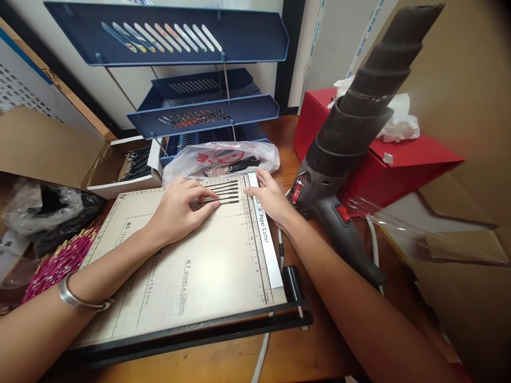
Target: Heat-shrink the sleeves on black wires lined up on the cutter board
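A beige paper cutter board (191,276) with printed grid lines lies on the wooden desk. Several thin black tubes (227,192) lie side by side at its far end, against the white ruler strip (266,234). My left hand (179,210) rests flat on the board, its fingers spread and pressing on the tubes. My right hand (269,197) lies on the ruler strip beside the tubes' ends, fingers stretched out. Neither hand grips anything.
A grey heat gun (343,159) stands right of the cutter, with a red box (359,143) behind it. A plastic bag of black tubes (215,159) and blue stacked trays (199,111) sit behind. A white box of tubes (128,170) and pink wires (56,263) are left.
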### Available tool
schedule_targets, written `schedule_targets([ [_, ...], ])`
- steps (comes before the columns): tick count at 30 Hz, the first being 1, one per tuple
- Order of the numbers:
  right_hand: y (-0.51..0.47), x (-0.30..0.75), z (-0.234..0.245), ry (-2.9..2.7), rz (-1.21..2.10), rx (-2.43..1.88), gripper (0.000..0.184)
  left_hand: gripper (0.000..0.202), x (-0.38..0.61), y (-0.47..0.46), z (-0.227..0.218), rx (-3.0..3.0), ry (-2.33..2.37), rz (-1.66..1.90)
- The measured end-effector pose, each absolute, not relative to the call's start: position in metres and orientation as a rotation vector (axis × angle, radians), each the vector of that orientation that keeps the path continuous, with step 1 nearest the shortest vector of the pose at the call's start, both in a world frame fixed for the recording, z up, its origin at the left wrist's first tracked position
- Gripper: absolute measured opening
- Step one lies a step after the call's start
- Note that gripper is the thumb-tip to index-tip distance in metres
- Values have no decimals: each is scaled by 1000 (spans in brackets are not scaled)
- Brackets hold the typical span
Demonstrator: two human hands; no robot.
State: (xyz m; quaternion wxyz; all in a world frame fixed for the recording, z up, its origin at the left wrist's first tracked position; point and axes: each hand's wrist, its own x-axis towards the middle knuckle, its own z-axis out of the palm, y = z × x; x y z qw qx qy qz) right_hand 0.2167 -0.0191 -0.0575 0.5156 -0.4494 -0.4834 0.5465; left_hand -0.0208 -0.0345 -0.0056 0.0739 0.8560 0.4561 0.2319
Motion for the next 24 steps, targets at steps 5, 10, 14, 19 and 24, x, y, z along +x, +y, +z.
schedule_targets([
  [5, -28, 219, -57, -1032, 1469, -1009, 92, 32, -15, -33, -5, 2557, 1369, 684],
  [10, -32, 216, -58, -1038, 1451, -1050, 98, 30, -7, -32, -4, 2590, 1343, 724],
  [14, -29, 214, -65, -1090, 1384, -1054, 94, 30, -4, -33, -3, 2588, 1313, 684],
  [19, -30, 216, -69, -1146, 1362, -1058, 92, 30, -4, -33, -2, 2586, 1322, 662],
  [24, -29, 217, -70, -1172, 1357, -1051, 94, 31, -5, -32, -4, 2599, 1335, 645],
])
